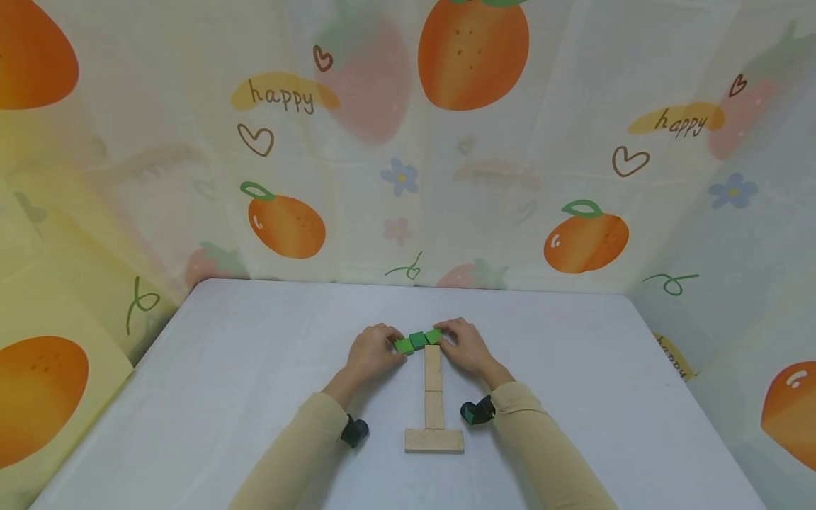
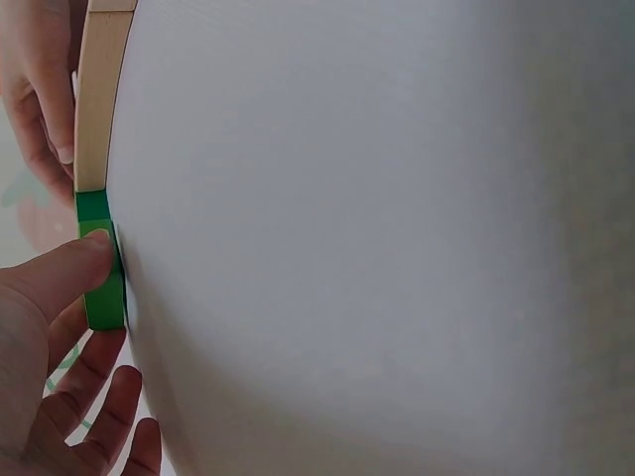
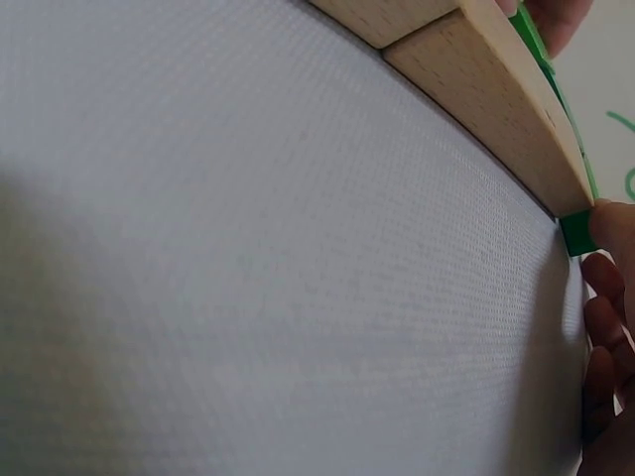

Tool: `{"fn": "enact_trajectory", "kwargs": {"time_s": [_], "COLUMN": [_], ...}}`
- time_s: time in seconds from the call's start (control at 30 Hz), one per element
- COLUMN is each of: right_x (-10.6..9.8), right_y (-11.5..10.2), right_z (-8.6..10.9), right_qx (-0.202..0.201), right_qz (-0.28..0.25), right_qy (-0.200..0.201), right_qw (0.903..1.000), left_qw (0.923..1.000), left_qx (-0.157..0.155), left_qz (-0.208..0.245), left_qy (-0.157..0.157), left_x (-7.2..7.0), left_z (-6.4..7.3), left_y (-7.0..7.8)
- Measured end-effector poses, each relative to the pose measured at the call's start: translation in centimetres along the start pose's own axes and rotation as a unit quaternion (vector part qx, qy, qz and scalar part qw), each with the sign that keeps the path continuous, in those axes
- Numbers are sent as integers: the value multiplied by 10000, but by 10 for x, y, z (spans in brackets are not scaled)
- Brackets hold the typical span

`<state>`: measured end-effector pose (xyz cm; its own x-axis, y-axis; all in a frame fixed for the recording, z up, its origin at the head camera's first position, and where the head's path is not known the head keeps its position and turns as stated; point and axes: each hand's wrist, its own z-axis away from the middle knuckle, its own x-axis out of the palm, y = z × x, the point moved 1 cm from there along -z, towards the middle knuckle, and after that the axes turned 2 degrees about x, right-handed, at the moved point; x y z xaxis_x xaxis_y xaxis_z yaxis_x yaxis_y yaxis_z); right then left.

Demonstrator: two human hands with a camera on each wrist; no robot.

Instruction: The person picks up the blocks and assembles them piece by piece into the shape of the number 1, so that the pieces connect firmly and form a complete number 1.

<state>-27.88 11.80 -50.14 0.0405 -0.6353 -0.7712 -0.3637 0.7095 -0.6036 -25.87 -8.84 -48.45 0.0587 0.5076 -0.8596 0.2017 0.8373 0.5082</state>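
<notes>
Three green cubes form a slanted row on the white table: a light green left cube [image 1: 404, 346], a darker middle cube [image 1: 417, 341] and a light green right cube [image 1: 433, 336]. My left hand [image 1: 375, 352] pinches the left cube, its thumb [image 2: 74, 268] lying on the green side in the left wrist view. At the other end, my right hand [image 1: 467, 347] holds the right cube between thumb and fingers. Just below that cube begins a line of two wooden blocks, the upper block [image 1: 433, 368] and the lower block [image 1: 434, 411].
A wooden block [image 1: 434, 441] lies crosswise at the near end of the line. Dark wrist cameras, one left [image 1: 354, 431] and one right [image 1: 477, 411], sit close to the table on either side. Behind the table [image 1: 255, 333] hangs a fruit-printed cloth [image 1: 408, 212].
</notes>
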Motion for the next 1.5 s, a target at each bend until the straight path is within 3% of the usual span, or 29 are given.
{"fn": "enact_trajectory", "kwargs": {"time_s": [0.53, 0.87, 1.23, 1.5], "right_x": [2, 4, 3, -1], "right_y": [1, 8, 2, 0], "right_z": [-1, -1, -3, -3], "right_qx": [16, -548, 146, 48], "right_qz": [20, -213, 17, -124], "right_qy": [26, 264, -93, -130], "right_qw": [10000, 9979, 9998, 9998], "left_qw": [10000, 9999, 10000, 9999], "left_qx": [9, -1, 10, 47], "left_qz": [0, 0, -13, -62], "left_qy": [75, 103, -11, -122], "left_x": [0, 1, -2, -9], "left_z": [1, 1, 2, 4], "left_y": [0, -1, -1, -4]}}
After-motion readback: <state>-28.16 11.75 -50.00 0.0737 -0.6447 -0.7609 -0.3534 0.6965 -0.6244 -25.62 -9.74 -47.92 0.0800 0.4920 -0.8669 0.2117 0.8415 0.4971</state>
